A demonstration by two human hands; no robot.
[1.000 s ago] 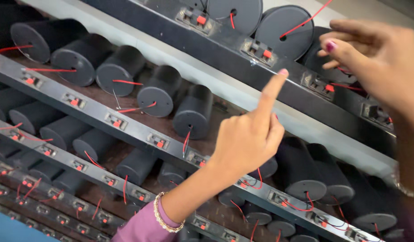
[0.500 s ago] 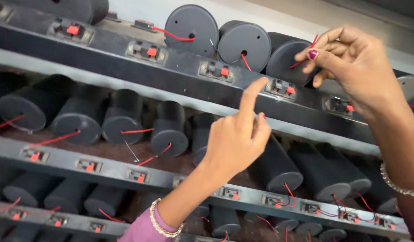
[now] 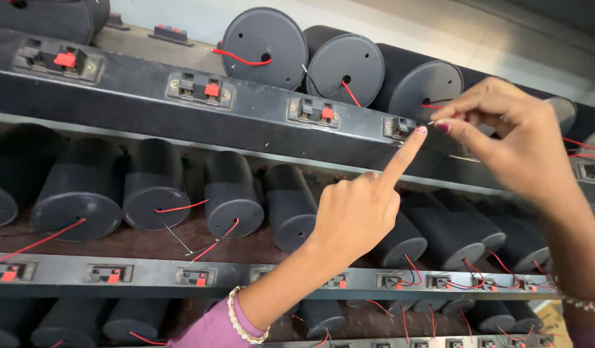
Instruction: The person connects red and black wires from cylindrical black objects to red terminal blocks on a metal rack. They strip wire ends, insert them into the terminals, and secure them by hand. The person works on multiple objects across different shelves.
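Left hand [image 3: 358,212] fingertip seemingly pressing terminal [image 3: 400,127].

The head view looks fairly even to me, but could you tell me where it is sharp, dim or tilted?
In the head view, soft even light, no harsh glare; the left hand with its pointing finger at the terminal clip and the right hand pinching the wire end are sharp; the lower shelf cylinders sit in dim shadow; the rails run tilted across the frame, from the head camera's angle.
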